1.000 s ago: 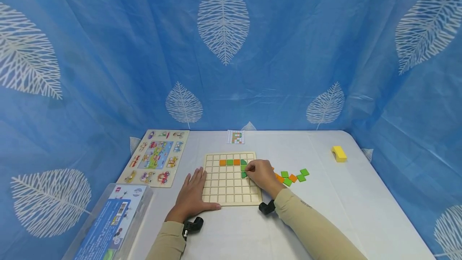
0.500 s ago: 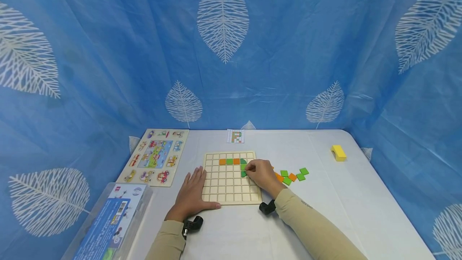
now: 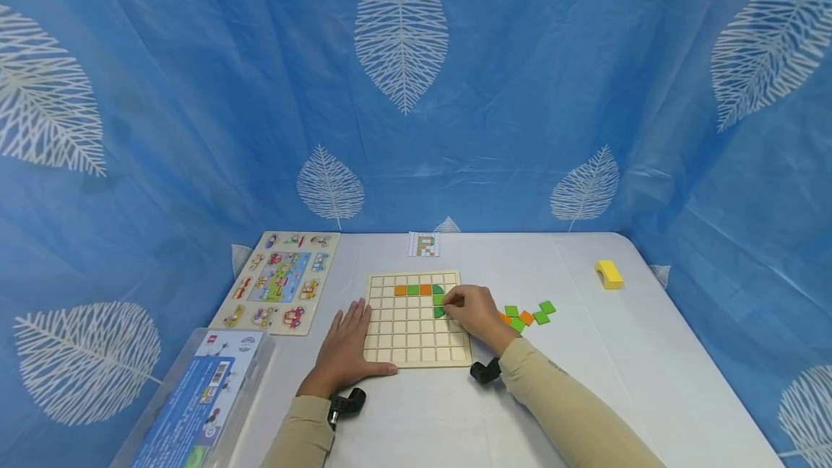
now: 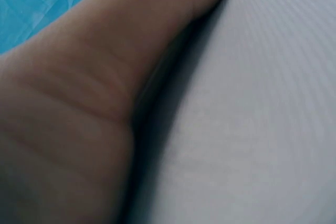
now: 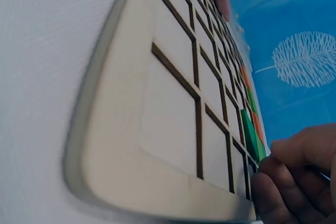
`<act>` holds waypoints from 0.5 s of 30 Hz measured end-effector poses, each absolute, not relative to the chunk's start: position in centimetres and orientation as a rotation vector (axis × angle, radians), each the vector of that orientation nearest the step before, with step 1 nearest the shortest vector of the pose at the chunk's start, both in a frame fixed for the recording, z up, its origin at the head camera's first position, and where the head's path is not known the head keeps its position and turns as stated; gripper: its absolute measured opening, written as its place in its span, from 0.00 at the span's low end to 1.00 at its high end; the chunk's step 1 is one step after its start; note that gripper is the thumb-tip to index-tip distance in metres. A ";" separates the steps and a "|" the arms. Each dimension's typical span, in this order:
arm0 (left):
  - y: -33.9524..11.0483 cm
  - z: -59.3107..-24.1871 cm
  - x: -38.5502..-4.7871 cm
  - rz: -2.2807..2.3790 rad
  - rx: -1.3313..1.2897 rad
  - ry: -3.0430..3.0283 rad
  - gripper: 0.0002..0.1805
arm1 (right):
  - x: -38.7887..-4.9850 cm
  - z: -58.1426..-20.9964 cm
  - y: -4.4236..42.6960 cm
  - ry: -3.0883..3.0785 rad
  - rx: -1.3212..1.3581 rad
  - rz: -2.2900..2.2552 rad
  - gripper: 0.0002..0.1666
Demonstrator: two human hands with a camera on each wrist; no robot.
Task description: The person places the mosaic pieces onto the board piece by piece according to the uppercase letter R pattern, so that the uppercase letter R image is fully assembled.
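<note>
A square wooden grid board (image 3: 407, 344) lies on the table. Along its upper rows run orange (image 3: 400, 290) and green (image 3: 413, 289) tiles, ending at a curved dark green piece (image 3: 438, 289). Below that are a light green tile (image 3: 438, 300) and another dark green piece (image 3: 438, 312). My right hand (image 3: 477, 314) has its thumb and index finger together at the light green tile, pinching its right side; the fingertips partly hide it. Spread flat, my left hand (image 3: 346, 345) rests at the board's left side, thumb along the lower left corner.
Loose green (image 3: 547, 307) and orange (image 3: 526, 318) tiles lie right of the board. A small pattern card (image 3: 425, 245) is behind it. Farther right stands a yellow block (image 3: 609, 274). On the left are a picture puzzle (image 3: 279, 276) and a plastic case (image 3: 188, 403).
My right hand and forearm have shifted very slightly to the right, covering more of the nearby orange tiles. My left hand stays in place.
</note>
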State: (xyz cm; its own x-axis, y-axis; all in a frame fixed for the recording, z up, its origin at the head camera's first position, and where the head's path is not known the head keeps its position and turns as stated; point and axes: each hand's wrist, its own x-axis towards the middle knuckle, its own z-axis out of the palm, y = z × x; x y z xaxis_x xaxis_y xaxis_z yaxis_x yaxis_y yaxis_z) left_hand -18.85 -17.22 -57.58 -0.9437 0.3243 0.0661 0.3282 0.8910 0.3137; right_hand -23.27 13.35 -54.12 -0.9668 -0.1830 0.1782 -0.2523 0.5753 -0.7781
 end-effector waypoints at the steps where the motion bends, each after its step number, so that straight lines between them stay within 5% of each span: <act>1: -17.2 -57.6 -18.8 -0.508 -0.526 -3.045 0.83 | -23.3 -54.0 13.5 -2.715 0.378 1.352 0.05; 15: -17.2 -57.4 -18.8 -0.525 -0.531 -3.038 0.83 | -24.4 -52.2 16.9 -2.715 0.278 1.249 0.06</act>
State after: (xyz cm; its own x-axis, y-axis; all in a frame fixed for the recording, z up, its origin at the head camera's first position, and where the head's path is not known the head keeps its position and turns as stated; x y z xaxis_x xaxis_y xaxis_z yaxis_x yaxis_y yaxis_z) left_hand -18.84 -17.21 -57.42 -0.9424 0.3273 0.0694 0.3316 0.8861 0.3238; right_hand -24.37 16.95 -52.18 -0.9731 -0.1088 0.2030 -0.2250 0.6381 -0.7364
